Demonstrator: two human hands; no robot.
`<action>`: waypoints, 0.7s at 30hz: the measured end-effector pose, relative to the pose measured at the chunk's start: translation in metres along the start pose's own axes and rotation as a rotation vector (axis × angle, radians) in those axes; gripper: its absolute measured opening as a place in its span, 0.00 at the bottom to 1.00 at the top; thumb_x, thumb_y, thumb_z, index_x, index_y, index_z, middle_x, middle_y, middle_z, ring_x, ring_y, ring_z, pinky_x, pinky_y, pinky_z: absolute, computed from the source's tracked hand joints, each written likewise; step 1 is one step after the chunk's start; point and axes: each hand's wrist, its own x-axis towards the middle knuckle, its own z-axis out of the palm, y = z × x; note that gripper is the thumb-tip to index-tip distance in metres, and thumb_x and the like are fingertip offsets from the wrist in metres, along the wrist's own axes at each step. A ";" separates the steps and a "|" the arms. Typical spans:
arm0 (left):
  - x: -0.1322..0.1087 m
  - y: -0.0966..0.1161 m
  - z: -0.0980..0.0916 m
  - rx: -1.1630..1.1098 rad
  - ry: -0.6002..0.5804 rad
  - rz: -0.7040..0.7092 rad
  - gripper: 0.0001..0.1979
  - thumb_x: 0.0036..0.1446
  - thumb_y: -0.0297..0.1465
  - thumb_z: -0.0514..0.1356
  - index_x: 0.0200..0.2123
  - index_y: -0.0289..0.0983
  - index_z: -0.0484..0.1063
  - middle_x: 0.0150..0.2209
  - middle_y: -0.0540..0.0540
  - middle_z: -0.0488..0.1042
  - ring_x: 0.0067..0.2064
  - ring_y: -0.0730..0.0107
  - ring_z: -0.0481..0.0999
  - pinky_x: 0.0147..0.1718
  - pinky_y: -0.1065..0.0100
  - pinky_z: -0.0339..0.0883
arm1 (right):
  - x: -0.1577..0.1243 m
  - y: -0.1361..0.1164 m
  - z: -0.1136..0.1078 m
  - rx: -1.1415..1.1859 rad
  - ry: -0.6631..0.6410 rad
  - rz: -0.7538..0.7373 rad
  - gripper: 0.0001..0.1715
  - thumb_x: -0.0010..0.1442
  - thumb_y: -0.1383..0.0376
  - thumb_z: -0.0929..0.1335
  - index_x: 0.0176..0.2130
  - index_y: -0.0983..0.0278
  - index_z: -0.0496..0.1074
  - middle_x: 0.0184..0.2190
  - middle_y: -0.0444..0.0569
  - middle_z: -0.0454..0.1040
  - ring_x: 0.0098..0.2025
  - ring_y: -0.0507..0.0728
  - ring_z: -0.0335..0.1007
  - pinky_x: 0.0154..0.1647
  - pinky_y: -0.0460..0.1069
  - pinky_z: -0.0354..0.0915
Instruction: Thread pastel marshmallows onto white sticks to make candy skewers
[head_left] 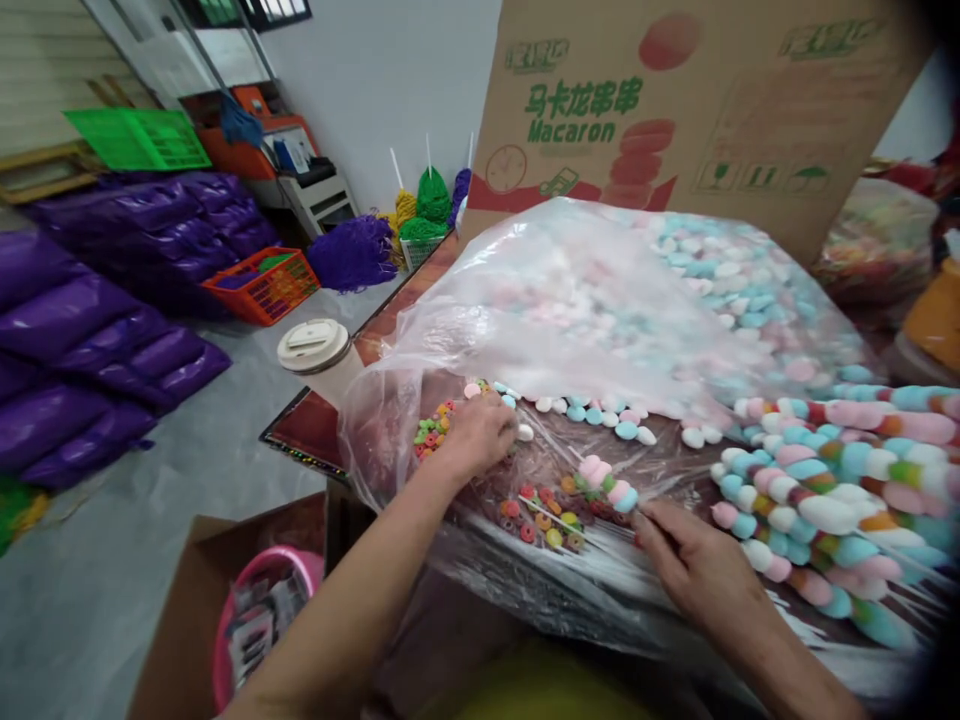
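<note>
My left hand (476, 432) reaches over the plastic sheet with its fingers curled down on loose sweets: small coloured candy rings (431, 430) lie just left of it and white and blue marshmallow pieces (600, 412) just past it. My right hand (694, 560) pinches the end of a thin stick (559, 515) that carries pink, white and blue marshmallow pieces (607, 480) near its far end. More candy rings (544, 520) lie under that stick. A pile of finished skewers (832, 490) lies to the right.
A big clear bag of marshmallows (637, 290) leans on a "Macaron" cardboard box (675, 100). A lidded cup (315, 350) stands at the table's left corner. Below are a cardboard box with a pink tub (255, 610), purple bags (97, 340) and an orange basket (262, 285).
</note>
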 end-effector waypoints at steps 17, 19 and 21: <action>-0.015 -0.002 -0.007 -0.003 0.106 -0.196 0.08 0.52 0.30 0.54 0.31 0.37 0.73 0.36 0.43 0.73 0.40 0.63 0.71 0.40 0.66 0.62 | 0.092 -0.053 0.045 0.245 -0.131 0.155 0.05 0.49 0.66 0.64 0.23 0.62 0.68 0.21 0.47 0.68 0.25 0.54 0.60 0.27 0.47 0.53; -0.041 0.000 -0.015 -0.203 0.223 -0.204 0.09 0.54 0.32 0.54 0.33 0.36 0.72 0.35 0.45 0.73 0.39 0.66 0.71 0.39 0.68 0.63 | 0.094 -0.052 0.048 0.307 -0.166 0.163 0.05 0.46 0.66 0.66 0.21 0.62 0.66 0.19 0.46 0.66 0.24 0.53 0.60 0.26 0.47 0.53; -0.072 0.009 -0.030 -0.579 0.314 -0.221 0.09 0.54 0.35 0.55 0.33 0.36 0.72 0.30 0.47 0.74 0.32 0.70 0.72 0.33 0.70 0.64 | 0.094 -0.048 0.048 0.391 -0.212 0.194 0.07 0.45 0.65 0.67 0.19 0.63 0.64 0.16 0.43 0.63 0.21 0.52 0.58 0.23 0.46 0.52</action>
